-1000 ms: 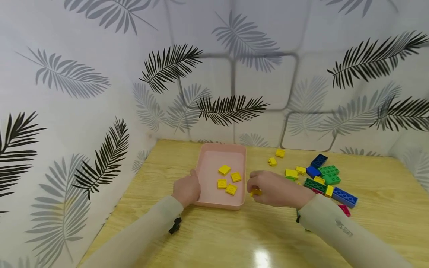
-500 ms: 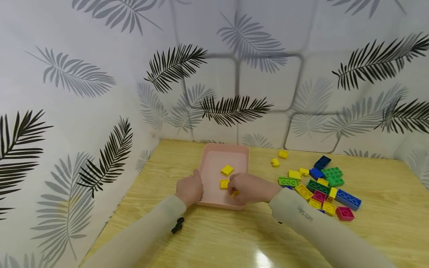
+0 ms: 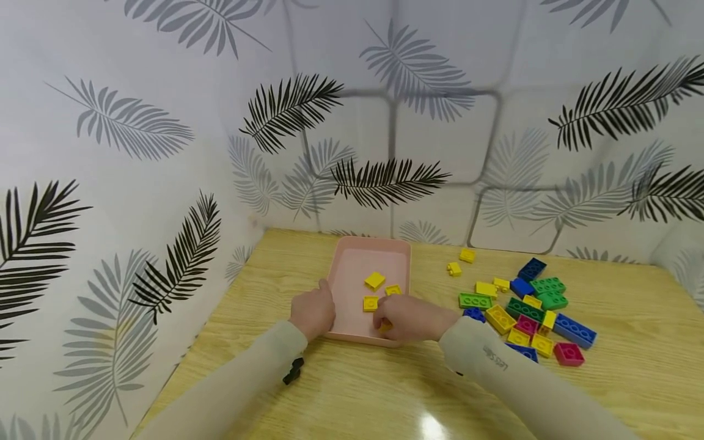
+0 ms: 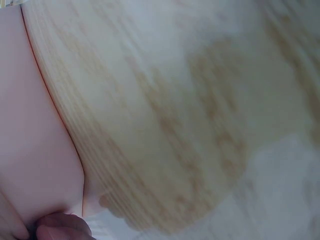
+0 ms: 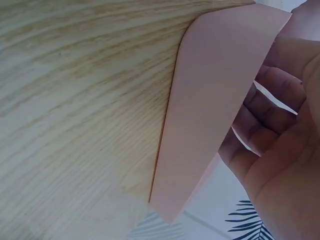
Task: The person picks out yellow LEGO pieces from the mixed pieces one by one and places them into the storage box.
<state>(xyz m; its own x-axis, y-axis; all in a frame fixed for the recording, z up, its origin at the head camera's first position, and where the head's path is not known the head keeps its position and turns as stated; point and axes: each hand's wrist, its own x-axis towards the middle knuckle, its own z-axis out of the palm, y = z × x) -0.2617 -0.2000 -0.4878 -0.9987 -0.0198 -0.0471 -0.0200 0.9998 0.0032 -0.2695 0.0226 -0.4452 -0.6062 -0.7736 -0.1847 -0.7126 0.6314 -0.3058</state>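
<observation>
A pink plastic tray [image 3: 368, 242] lies on the wooden table, with several yellow toy bricks [image 3: 375, 280] inside. At its left wall my left hand [image 3: 312, 310] grips the side; the left wrist view shows curled fingertips [image 4: 62, 227] against the pink wall [image 4: 40, 120]. My right hand [image 3: 411, 318] reaches over the right wall into the near right corner, fingers bent down around a yellow brick [image 3: 386, 326] that is mostly covered. From the right wrist, the tray's outer wall [image 5: 210, 90] hides the fingertips of the right hand [image 5: 285, 125].
Right of the tray lies a loose pile of toy bricks: a light green one [image 3: 475, 300], a dark green one [image 3: 524, 308], a long blue one [image 3: 574, 330], a red one [image 3: 569, 354] and several yellow ones [image 3: 500, 319]. Two small yellow bricks [image 3: 467, 255] sit farther back, before the patterned wall covering.
My right hand has carried a yellow brick leftward from beside the tray to inside it, then lowered slightly. My left hand has stayed at the tray's left side.
</observation>
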